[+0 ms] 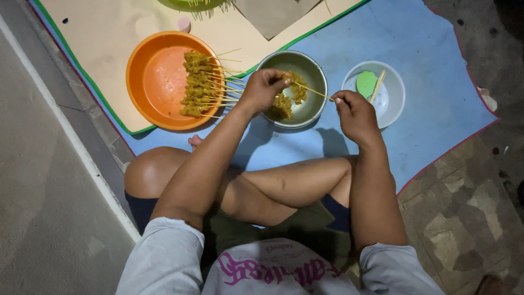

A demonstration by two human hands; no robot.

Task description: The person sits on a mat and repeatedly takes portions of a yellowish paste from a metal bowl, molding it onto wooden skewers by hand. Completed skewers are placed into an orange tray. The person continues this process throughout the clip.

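Two bare hands work over a metal bowl that stands on a blue mat spread on the floor. The left hand reaches forward from a long, nearly straight forearm, its grip pinched around a piece of yellow seasoned meat at the bowl's near rim. The right hand is bent at the wrist beside the bowl, its grip clenched on the end of a thin bamboo skewer, which runs slantwise from that hand into the meat. More of the same meat lies in the bowl. Left of it an orange basin holds a row of finished skewers, sticks pointing right. To the right, a small white bowl holds a green lid and a stick.
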